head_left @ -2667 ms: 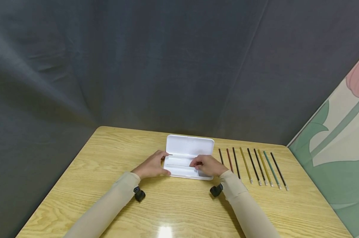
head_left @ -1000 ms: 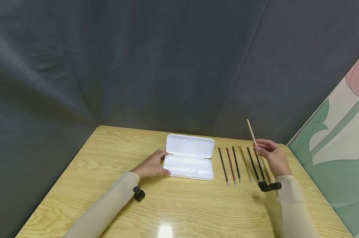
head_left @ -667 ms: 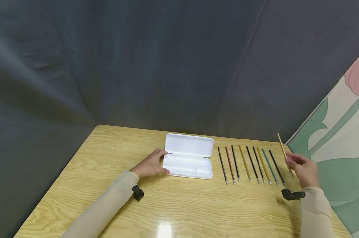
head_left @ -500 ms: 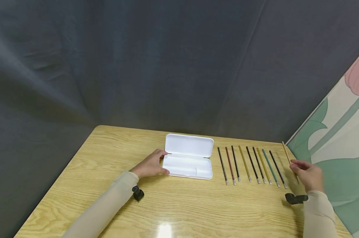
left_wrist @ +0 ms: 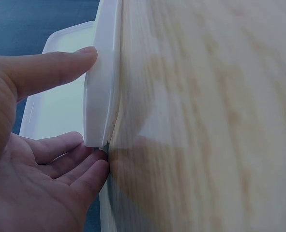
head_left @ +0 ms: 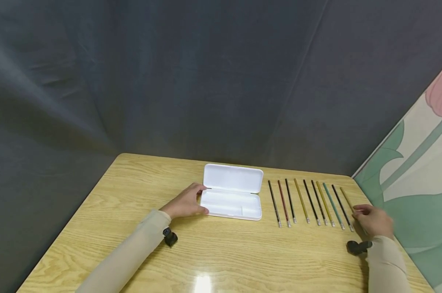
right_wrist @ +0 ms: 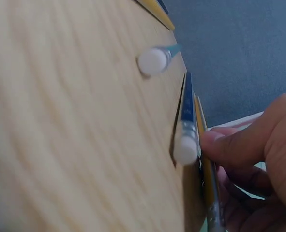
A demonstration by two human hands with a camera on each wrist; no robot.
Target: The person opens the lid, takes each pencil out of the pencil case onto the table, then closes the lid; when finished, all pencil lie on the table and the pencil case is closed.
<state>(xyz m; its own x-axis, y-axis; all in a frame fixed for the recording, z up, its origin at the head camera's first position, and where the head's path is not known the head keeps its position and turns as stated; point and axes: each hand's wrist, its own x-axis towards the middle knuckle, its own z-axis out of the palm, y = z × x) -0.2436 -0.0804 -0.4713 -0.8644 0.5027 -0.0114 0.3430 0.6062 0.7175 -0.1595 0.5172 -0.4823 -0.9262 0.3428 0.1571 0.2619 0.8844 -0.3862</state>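
At the centre of the table, in the head view, a white pencil case (head_left: pixel 213 196) lies with its lid (head_left: pixel 233 178) raised toward the back. My left hand (head_left: pixel 185 202) holds the case's left end, thumb at the front corner and fingers at the back; the left wrist view shows the thumb (left_wrist: pixel 60 67) on the rim. At the row's right end my right hand (head_left: pixel 375 221) pinches a yellow pencil (head_left: pixel 346 198) low at the table, beside a dark pencil (head_left: pixel 342 207). In the right wrist view this yellow pencil (right_wrist: pixel 209 186) is between thumb and fingers; the hand hides part of it.
Several pencils stretch in a row right of the case, from a dark pencil (head_left: pixel 274 203) past a red pencil (head_left: pixel 284 203) to a teal pencil (head_left: pixel 333 206), eraser ends toward me. A dark curtain (head_left: pixel 221 81) hangs behind the wooden table (head_left: pixel 221 256); a flowered cloth (head_left: pixel 419 195) hangs at right.
My right hand has left the case, carried the yellow pencil over the row to its right end and lowered it to the table. My left hand stays on the case.
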